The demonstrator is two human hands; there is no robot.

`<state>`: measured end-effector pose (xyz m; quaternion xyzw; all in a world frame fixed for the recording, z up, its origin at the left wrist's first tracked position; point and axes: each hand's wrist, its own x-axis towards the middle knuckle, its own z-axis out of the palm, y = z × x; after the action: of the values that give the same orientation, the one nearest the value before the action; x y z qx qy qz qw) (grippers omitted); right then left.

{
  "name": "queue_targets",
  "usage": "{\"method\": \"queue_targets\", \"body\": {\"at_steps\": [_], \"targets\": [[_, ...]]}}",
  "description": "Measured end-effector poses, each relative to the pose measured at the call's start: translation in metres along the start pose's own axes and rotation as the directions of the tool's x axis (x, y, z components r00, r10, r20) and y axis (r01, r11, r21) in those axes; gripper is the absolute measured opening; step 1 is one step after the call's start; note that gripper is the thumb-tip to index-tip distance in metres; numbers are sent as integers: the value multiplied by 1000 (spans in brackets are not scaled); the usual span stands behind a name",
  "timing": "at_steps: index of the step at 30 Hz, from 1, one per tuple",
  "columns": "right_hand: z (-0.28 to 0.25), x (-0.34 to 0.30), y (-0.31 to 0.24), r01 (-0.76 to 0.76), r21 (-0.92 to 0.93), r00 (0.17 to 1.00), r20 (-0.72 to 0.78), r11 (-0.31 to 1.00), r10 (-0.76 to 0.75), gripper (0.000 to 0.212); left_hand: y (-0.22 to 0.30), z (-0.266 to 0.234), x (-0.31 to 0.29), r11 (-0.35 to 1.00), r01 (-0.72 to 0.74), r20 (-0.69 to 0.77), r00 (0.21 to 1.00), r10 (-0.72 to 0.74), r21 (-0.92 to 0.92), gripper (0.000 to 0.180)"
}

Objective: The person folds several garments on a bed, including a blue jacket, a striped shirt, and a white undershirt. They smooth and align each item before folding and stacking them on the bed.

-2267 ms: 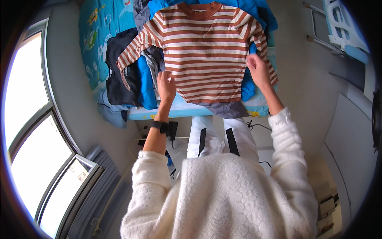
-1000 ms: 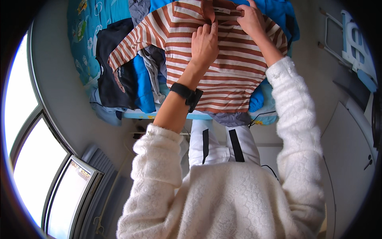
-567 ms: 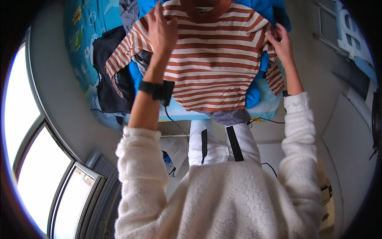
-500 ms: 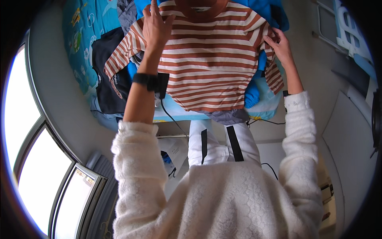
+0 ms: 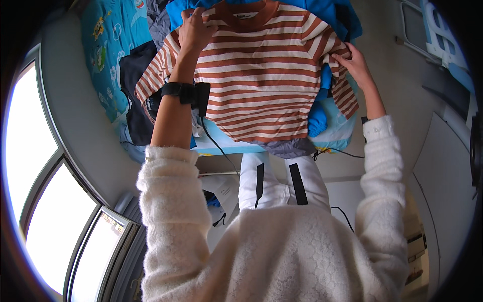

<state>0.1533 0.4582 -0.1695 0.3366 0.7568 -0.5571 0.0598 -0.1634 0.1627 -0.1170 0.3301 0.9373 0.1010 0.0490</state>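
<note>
1. While the fingers of the left hand [image 5: 195, 30] were stretched upward half a second ago, they are now bent in at the left shoulder of the striped sweater [image 5: 261, 75]; whether that grip is clamped on the cloth or only resting there, I cannot tell.
2. The right hand [image 5: 355, 65] is nearly where it was, toward the right edge of the bed [image 5: 241, 147]; its grip looks clamped on the right sleeve.
3. With one hand at each side of the sweater, its body lies between them, and I judge it well spread, with only slight creases.
4. About a second ago, both hands were close together at the collar; now they are well apart, and the collar lies round and unfolded toward the bed's far side.
5. The hem lies near the bed's near edge, grey cloth [image 5: 289, 147] showing below it. The left sleeve slants onto a dark shirt [image 5: 141, 121]; the right one bends toward the near right corner, beside blue cloth [image 5: 317, 121].
</note>
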Motion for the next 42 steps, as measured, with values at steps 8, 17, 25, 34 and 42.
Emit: {"method": "queue_targets", "body": {"at_steps": [8, 17, 25, 34, 42], "targets": [[-22, -36, 53, -207, -86, 932, 286, 975, 223, 60, -13, 15, 6, 984, -72, -216, 976, 36, -163, 29], [-143, -90, 107, -101, 402, 977, -134, 910, 167, 33, -24, 9, 8, 944, 33, -226, 967, -113, -329, 34], [-189, -112, 120, -348, -111, 896, 253, 931, 365, 29, 135, 40, -37, 861, -445, 36, 884, 467, -245, 35], [-195, -185, 156, -225, 424, 921, -200, 877, 333, 24, 178, 94, 38, 939, -330, 57, 940, 336, -101, 43], [-194, -174, 138, -38, 406, 751, -591, 913, 294, 31, 192, 113, 49, -255, 420, 378, 904, 198, -871, 13]]}}
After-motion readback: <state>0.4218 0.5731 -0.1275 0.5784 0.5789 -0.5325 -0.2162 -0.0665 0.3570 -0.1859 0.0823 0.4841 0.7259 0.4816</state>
